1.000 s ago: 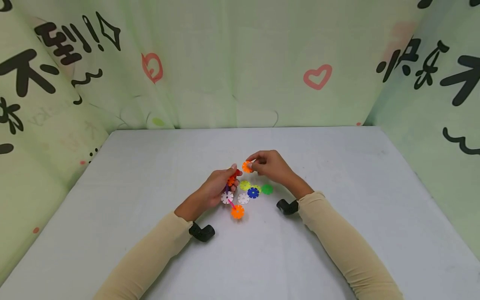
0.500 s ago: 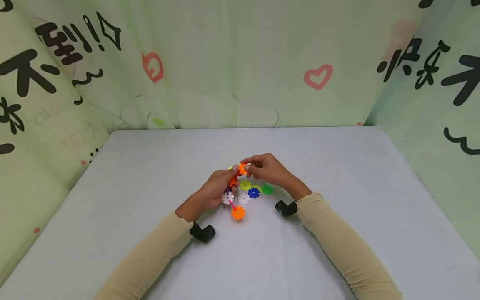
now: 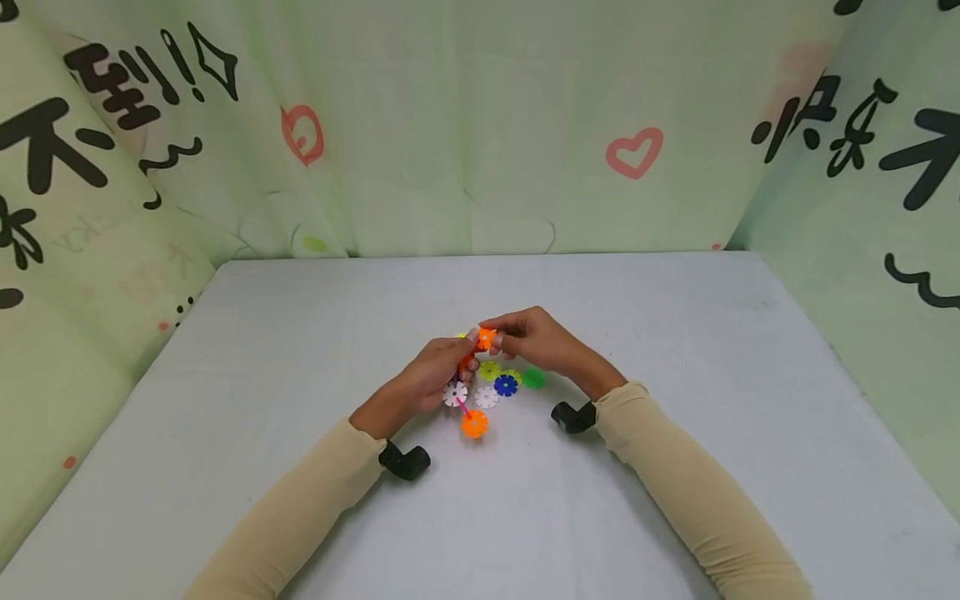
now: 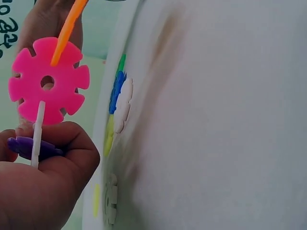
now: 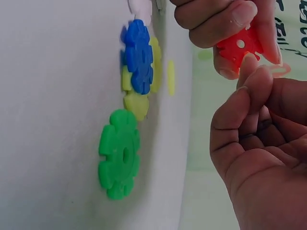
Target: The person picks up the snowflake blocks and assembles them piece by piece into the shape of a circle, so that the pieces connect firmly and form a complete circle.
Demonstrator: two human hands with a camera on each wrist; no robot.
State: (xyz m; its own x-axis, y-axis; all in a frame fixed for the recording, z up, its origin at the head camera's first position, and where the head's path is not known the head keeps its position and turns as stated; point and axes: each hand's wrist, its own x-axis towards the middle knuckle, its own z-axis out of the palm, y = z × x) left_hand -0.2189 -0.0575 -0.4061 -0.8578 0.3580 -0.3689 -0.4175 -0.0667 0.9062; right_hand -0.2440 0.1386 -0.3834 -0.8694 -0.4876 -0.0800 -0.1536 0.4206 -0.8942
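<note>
My left hand (image 3: 435, 371) grips a chain of slotted plastic flower discs. Down from it hang a white disc (image 3: 455, 393) and an orange disc (image 3: 474, 424). A pink disc (image 4: 48, 79) stands between them in the left wrist view, and a purple disc (image 4: 36, 147) lies against the curled fingers. Left fingers also pinch a red disc (image 5: 235, 50) in the right wrist view. My right hand (image 3: 540, 340) pinches another orange disc (image 3: 486, 337) at the left fingertips, up against the chain's upper end. Fingers hide where these two discs meet.
Loose discs lie on the white table (image 3: 637, 500) below the hands: green (image 3: 533, 377), blue (image 3: 506, 384), white (image 3: 486, 397) and yellow (image 3: 490, 370). The blue one overlaps a second yellow disc. A printed curtain (image 3: 450, 125) encloses the table's back and sides.
My right hand has moved left and slightly down, bringing its orange disc from apart to against the chain's upper end. The left hand has stayed nearly still; the loose discs have not moved.
</note>
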